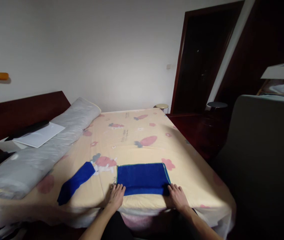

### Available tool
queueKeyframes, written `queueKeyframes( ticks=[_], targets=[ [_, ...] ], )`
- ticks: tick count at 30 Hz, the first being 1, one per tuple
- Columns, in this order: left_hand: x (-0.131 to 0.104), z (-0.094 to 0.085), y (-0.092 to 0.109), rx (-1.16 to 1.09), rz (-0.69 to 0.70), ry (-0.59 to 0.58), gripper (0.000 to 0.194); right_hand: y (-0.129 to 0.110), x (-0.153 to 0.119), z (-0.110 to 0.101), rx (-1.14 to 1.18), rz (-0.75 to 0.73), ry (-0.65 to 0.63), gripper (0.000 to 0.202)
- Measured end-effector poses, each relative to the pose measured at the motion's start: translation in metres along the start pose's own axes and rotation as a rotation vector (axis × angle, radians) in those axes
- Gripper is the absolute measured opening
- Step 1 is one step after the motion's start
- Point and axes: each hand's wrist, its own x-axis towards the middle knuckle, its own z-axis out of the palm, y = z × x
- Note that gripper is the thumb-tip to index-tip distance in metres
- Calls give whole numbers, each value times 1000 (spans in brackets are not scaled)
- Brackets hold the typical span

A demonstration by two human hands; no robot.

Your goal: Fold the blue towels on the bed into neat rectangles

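Blue towel part-folded at the bed's near edge

The bed [122, 150] carries everything in hand, under a cream sheet printed with carrots and flowers; near its front edge lies the green-trimmed blue towel [142, 175], its far part flat and its near edge apparently doubled into a band, so folding looks begun but unfinished; to its left, well apart, a second blue cloth [75, 183] lies as a narrow strip, seemingly already folded; the left hand [117, 196] and right hand [178, 196] sit at the towel's near corners, fingers partly curled, though whether they pinch or merely press I cannot tell; the sheet's small printed lettering [125, 136] is too faint to read; no brand or label is legible.
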Motion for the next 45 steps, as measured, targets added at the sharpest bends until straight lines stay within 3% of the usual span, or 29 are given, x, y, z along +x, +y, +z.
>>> queueKeyframes(
  ticks=[15, 45],
  targets=[
    [-3, -8, 2, -13, 3, -17, 60, -1, 1, 2, -11, 7, -11, 38],
    [-3, -7, 2, -11, -3, 13, 57, 0, 0, 10, -18, 7, 8, 39]
  ],
)
